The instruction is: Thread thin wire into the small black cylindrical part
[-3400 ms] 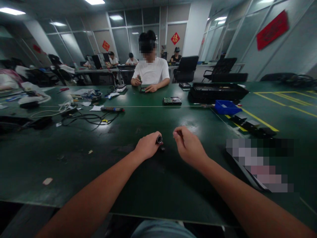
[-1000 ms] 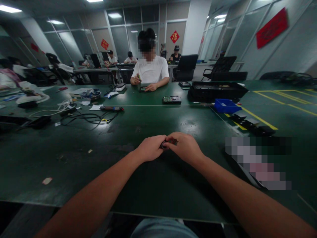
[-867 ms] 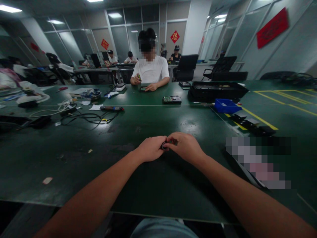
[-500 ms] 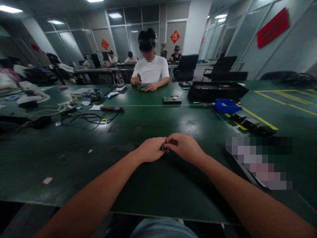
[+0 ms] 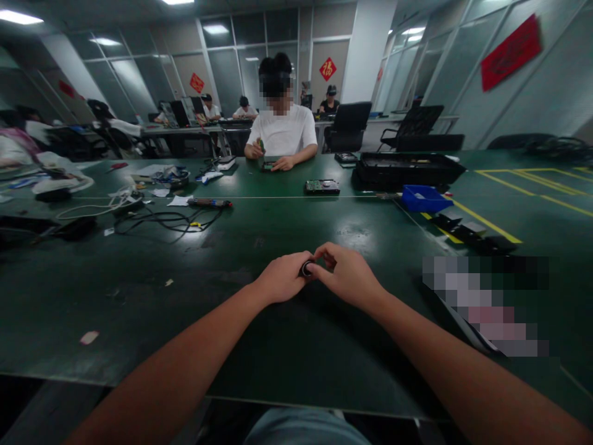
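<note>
Head view: left hand (image 5: 285, 276) closed around dark cylinder (image 5: 306, 269); right hand (image 5: 348, 272) fingertips at its rim.

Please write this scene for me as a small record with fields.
Left hand: holds a dark cylinder, ring-like end visible
Right hand: thumb at that end; contact unclear
Surface: green table
Ahead: circuit-board device
Ahead, right: blue bin, black tray
Ahead, left: slim tool
Opposite: seated co-worker
</note>
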Motion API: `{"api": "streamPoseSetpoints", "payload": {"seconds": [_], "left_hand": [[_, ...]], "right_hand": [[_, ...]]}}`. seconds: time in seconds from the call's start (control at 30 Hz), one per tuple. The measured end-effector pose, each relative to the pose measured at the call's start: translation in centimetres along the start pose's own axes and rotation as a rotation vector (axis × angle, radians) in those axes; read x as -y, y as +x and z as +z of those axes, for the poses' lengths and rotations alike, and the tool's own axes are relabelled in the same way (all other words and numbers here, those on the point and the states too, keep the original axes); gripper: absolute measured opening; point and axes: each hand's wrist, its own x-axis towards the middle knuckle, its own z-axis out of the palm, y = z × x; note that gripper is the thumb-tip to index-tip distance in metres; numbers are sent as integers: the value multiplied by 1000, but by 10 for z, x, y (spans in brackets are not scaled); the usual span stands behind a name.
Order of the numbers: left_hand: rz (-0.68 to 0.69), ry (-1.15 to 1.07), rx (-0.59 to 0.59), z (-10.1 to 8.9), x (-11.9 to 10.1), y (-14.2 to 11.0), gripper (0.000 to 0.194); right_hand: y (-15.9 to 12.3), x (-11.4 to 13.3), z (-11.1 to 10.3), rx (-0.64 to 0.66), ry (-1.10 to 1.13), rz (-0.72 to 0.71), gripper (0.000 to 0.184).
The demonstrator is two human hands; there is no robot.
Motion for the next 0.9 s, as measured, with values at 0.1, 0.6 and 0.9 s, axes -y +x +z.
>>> {"api": "streamPoseSetpoints", "payload": {"seconds": [0.1,0.6,0.9], "left_hand": [[-48,-36,-72,1,3,1,15],[-211,-95,-225,1,11,4,16],[-169,-141,-241,1,11,3,15]], "right_hand": [[-1,3,-4,-62,100,-6,18],[-9,0,-2,-453,481,-66,22],[-6,-3,0,-401,387,-45,21]]}}
